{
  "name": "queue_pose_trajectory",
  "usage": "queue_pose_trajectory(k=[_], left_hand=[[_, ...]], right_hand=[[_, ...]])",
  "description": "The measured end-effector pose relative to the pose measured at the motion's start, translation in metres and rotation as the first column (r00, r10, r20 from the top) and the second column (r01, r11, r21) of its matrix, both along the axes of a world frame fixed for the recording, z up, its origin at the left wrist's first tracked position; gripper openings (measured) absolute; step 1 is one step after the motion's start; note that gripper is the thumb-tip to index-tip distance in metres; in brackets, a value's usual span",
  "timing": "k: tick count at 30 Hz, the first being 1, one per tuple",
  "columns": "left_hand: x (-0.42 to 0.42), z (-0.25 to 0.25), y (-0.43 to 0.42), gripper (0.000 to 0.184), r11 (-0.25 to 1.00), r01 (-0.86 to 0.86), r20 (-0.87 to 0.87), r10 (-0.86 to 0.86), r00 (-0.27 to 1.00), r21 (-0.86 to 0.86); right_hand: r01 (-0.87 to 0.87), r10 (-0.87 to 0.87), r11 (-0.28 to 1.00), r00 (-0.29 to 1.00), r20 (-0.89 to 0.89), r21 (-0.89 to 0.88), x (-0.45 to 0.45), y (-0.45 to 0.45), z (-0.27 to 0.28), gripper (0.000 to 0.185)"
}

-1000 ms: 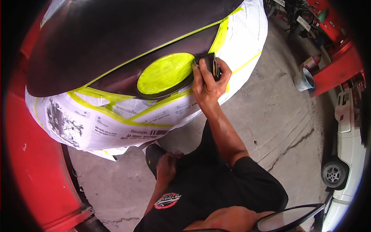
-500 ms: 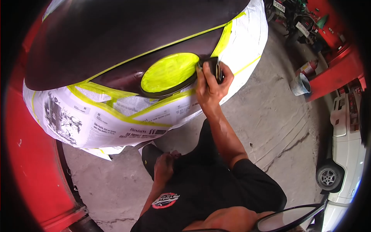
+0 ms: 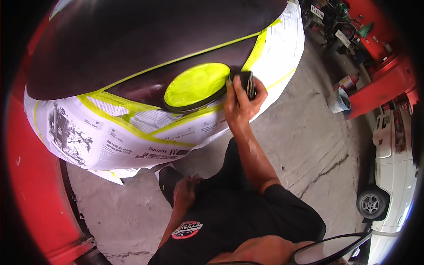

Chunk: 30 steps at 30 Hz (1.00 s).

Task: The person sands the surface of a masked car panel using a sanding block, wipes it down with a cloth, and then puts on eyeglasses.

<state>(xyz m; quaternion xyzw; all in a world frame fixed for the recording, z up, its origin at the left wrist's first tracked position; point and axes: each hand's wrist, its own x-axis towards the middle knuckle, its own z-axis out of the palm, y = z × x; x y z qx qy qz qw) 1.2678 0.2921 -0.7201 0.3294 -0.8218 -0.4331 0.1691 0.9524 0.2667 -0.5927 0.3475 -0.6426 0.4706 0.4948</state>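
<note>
My right hand [image 3: 243, 104] grips a dark folded pad [image 3: 248, 84], pressing it on the dark panel just right of an oval covered in yellow tape [image 3: 198, 84]. Thumb and fingers are round the pad, and its layered edge shows on the right. White newspaper [image 3: 104, 141] edged with yellow tape wraps the bodywork around the dark panel [image 3: 145, 88]. Low by my dark-clothed leg, my left hand [image 3: 184, 190] is in shadow with its fingers curled in. A small dark reddish shape at its fingertips is too unclear to name.
A large dark panel [image 3: 145, 39] spans the top. Red structures stand at the left [image 3: 37, 176] and right [image 3: 382, 84]. Near the right one are a bucket [image 3: 339, 100] and a red cylinder [image 3: 349, 81]. A white vehicle [image 3: 393, 172] stands at far right on the concrete floor [image 3: 304, 145].
My right hand, still holding the pad, has shifted slightly right and down beside the yellow oval. The background on the right has slid left with the camera's turn.
</note>
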Motion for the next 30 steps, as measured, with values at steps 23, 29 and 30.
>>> queue_pose_trajectory(k=[23, 29, 30], left_hand=[[-0.010, 0.006, 0.001, 0.011, 0.998, 0.027, -0.058, -0.024, 0.998, 0.062], [-0.007, 0.001, 0.002, 0.010, 1.000, 0.007, -0.013, -0.007, 1.000, -0.001], [-0.009, -0.003, 0.000, 0.010, 1.000, 0.000, -0.022, 0.000, 1.000, 0.004]], right_hand=[[-0.050, 0.050, 0.999, 0.998, 0.026, 0.016, -0.003, 0.005, -0.006, 0.035], [-0.029, 0.029, 0.999, 0.999, 0.024, 0.018, -0.003, 0.008, -0.013, 0.035], [-0.037, 0.037, 0.999, 0.999, 0.002, 0.003, -0.004, 0.006, -0.006, 0.036]])
